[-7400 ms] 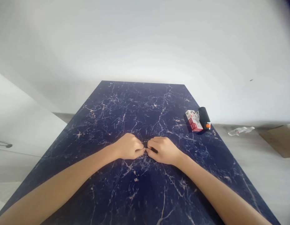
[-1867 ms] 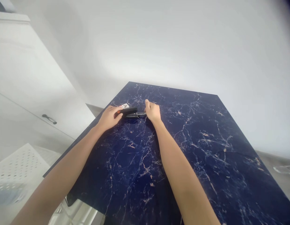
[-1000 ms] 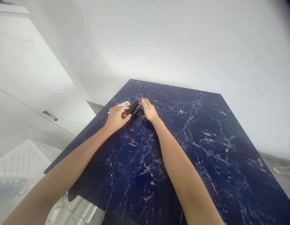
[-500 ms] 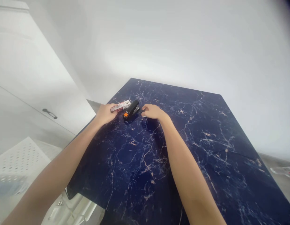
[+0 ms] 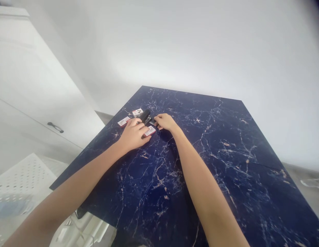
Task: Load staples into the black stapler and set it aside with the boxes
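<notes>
Over the tabletop (image 5: 154, 192), one red-and-white held box (image 5: 150, 131) between thumb and fingers of the part-closed left hand (image 5: 133, 135); then a curled right hand (image 5: 164, 122), grip unclear; beyond, a second box (image 5: 123, 120), one half-hidden black stapler (image 5: 146, 116), a third box (image 5: 137, 112); print too small to read.

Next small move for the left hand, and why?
I'd probably draw the small, flat red-and-white box toward the person: the left hand appears to grip it close to the long black stapler, and the right hand is close by too, so space looks tight.
</notes>
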A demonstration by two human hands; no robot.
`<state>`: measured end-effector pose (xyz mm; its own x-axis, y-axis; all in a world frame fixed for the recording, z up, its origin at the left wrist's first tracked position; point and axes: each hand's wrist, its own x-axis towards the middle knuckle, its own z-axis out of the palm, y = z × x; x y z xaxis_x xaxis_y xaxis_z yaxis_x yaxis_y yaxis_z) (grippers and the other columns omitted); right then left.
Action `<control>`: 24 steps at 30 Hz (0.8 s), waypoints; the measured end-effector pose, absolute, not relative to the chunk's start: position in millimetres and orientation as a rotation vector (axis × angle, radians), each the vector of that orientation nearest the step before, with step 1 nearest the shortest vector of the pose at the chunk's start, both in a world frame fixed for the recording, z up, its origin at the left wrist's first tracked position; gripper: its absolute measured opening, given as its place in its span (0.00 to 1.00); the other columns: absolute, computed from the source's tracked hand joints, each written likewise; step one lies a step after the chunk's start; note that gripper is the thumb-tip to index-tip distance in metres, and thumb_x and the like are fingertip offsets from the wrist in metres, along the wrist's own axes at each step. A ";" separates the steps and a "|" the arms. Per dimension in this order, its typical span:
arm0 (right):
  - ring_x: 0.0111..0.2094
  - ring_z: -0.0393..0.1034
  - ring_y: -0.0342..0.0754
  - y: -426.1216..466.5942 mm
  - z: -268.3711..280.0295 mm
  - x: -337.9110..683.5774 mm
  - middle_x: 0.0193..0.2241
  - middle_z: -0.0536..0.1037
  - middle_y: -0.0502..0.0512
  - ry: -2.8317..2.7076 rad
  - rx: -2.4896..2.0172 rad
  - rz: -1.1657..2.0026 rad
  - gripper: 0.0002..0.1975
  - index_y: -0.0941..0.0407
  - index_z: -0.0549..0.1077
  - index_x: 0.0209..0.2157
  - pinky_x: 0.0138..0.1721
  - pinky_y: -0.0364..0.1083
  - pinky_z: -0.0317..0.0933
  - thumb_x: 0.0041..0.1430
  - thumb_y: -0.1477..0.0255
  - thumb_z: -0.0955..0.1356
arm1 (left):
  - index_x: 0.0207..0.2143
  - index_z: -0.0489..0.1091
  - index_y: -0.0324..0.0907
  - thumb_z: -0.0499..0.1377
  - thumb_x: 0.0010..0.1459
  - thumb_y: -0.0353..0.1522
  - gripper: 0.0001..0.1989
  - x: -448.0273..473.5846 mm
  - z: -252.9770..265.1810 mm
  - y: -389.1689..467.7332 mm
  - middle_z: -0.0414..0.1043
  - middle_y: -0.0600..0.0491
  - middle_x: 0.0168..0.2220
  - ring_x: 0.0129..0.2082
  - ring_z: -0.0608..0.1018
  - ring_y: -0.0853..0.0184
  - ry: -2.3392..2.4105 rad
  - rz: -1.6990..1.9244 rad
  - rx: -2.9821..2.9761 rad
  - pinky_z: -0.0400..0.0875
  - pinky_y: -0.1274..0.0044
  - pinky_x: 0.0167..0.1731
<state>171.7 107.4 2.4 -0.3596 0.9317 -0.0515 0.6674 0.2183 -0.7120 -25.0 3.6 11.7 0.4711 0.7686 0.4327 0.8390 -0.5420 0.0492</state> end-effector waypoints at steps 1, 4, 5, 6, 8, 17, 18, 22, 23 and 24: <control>0.27 0.79 0.47 107.4 1.8 172.7 0.34 0.85 0.55 -2.105 -1.481 0.923 0.17 0.55 0.81 0.37 0.35 0.44 0.72 0.69 0.69 0.61 | 0.41 0.81 0.48 0.62 0.62 0.44 0.13 -23.0 9.6 3.9 0.79 0.46 0.44 0.56 0.70 0.46 -1.374 -0.589 -2.582 0.63 0.54 0.59; 0.32 0.80 0.49 104.9 2.5 169.4 0.34 0.85 0.56 -2.115 -1.512 0.836 0.15 0.55 0.80 0.35 0.39 0.45 0.72 0.67 0.70 0.62 | 0.43 0.81 0.47 0.57 0.67 0.44 0.16 -34.7 6.3 13.5 0.76 0.46 0.51 0.55 0.73 0.51 -1.452 -0.780 -2.500 0.64 0.57 0.60; 0.36 0.81 0.52 102.8 3.2 165.8 0.36 0.85 0.58 -2.118 -1.531 0.780 0.14 0.55 0.80 0.35 0.42 0.47 0.72 0.67 0.70 0.63 | 0.46 0.80 0.47 0.54 0.69 0.43 0.17 -43.9 5.3 19.5 0.75 0.47 0.53 0.56 0.73 0.53 -1.528 -0.877 -2.420 0.64 0.58 0.61; 0.40 0.81 0.55 99.9 4.0 161.0 0.38 0.85 0.60 -2.120 -1.554 0.716 0.14 0.55 0.80 0.36 0.46 0.50 0.71 0.67 0.69 0.63 | 0.50 0.78 0.46 0.51 0.70 0.42 0.19 -54.7 3.8 26.6 0.74 0.46 0.55 0.57 0.73 0.54 -1.625 -0.970 -2.322 0.64 0.59 0.63; 0.47 0.79 0.62 91.8 5.1 148.8 0.43 0.83 0.67 -2.113 -1.605 0.590 0.13 0.56 0.79 0.40 0.51 0.55 0.69 0.67 0.69 0.63 | 0.58 0.74 0.43 0.50 0.70 0.42 0.23 -77.7 -1.3 42.0 0.71 0.44 0.61 0.62 0.71 0.51 -1.869 -1.031 -2.163 0.61 0.57 0.65; 0.45 0.79 0.66 65.6 1.9 109.8 0.43 0.81 0.71 -2.022 -1.743 0.370 0.16 0.59 0.74 0.47 0.47 0.59 0.69 0.71 0.66 0.60 | 0.70 0.62 0.47 0.48 0.72 0.43 0.28 -96.8 -19.6 75.2 0.57 0.49 0.72 0.72 0.61 0.51 -2.138 -0.909 -2.324 0.55 0.56 0.70; 0.45 0.79 0.65 65.6 1.2 109.3 0.44 0.80 0.71 -2.020 -1.742 0.350 0.15 0.59 0.74 0.47 0.47 0.58 0.69 0.71 0.66 0.60 | 0.70 0.62 0.47 0.47 0.72 0.42 0.27 -94.5 -19.1 77.3 0.56 0.48 0.72 0.71 0.62 0.51 -2.095 -0.873 -2.336 0.55 0.55 0.70; 0.45 0.78 0.64 64.6 -1.1 110.4 0.48 0.77 0.70 -2.042 -1.724 0.275 0.14 0.59 0.73 0.47 0.46 0.57 0.70 0.69 0.69 0.60 | 0.67 0.65 0.46 0.47 0.70 0.36 0.26 -91.8 -15.4 83.5 0.69 0.46 0.65 0.65 0.71 0.52 -1.922 -0.692 -2.460 0.63 0.58 0.65; 0.44 0.78 0.63 64.2 -1.5 111.0 0.49 0.76 0.70 -2.036 -1.730 0.264 0.14 0.59 0.73 0.47 0.46 0.57 0.70 0.69 0.69 0.60 | 0.66 0.67 0.45 0.47 0.69 0.35 0.26 -92.2 -14.4 83.2 0.72 0.46 0.62 0.62 0.74 0.53 -1.889 -0.691 -2.492 0.65 0.59 0.63; 0.44 0.78 0.63 63.9 -1.8 111.7 0.50 0.75 0.70 -2.029 -1.732 0.264 0.14 0.59 0.73 0.47 0.46 0.57 0.70 0.69 0.70 0.60 | 0.64 0.69 0.44 0.47 0.69 0.34 0.25 -92.7 -13.3 82.1 0.75 0.46 0.59 0.59 0.76 0.54 -1.869 -0.720 -2.516 0.67 0.61 0.61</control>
<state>111.7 63.9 -1.8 -0.1046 0.9708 0.2158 0.8832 0.1904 -0.4286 -92.7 82.1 -13.3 0.2252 0.9246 0.3071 0.8916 -0.3227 0.3177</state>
